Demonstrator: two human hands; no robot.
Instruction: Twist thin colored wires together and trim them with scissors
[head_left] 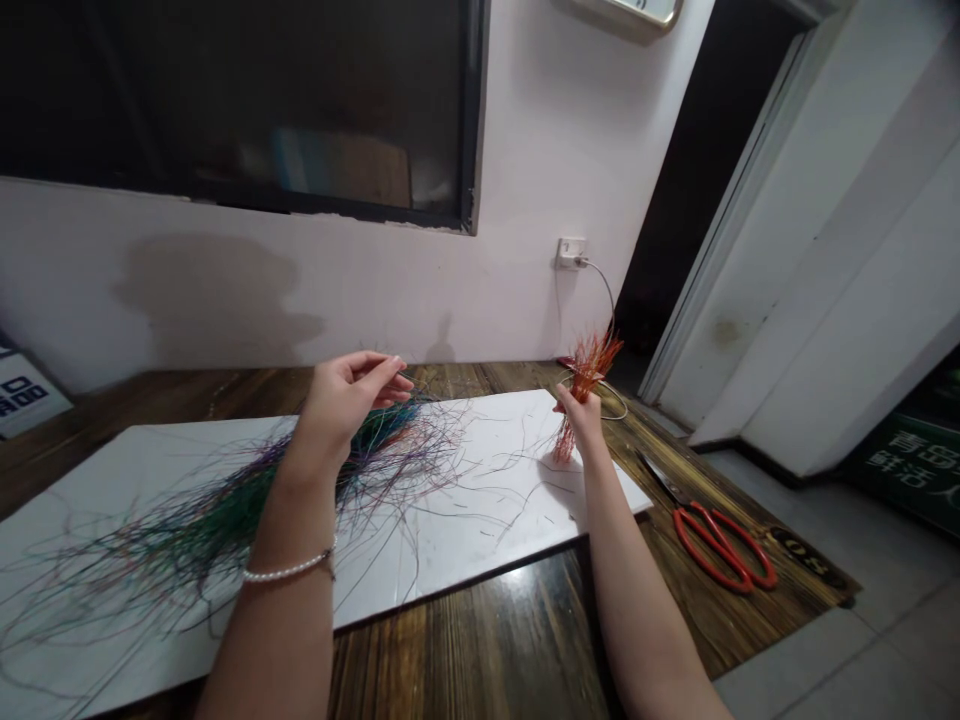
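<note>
My right hand (581,410) is wrapped round an upright bundle of orange-red wires (592,365) over the right end of a white board (480,560). Above the board's middle, my left hand (367,385) has its thumb and index finger pinched together; whatever they hold, if anything, is too small to make out. Beneath and beside that hand lies a long loose heap of thin green, blue, purple and red wires (240,510). Short wire bits are scattered on the board between my hands.
Red-handled scissors (724,545) lie on the wooden table (480,660) right of the board. A cable (611,295) runs from a wall socket (571,252) down to the table's back edge. A printed box (30,395) stands at the far left.
</note>
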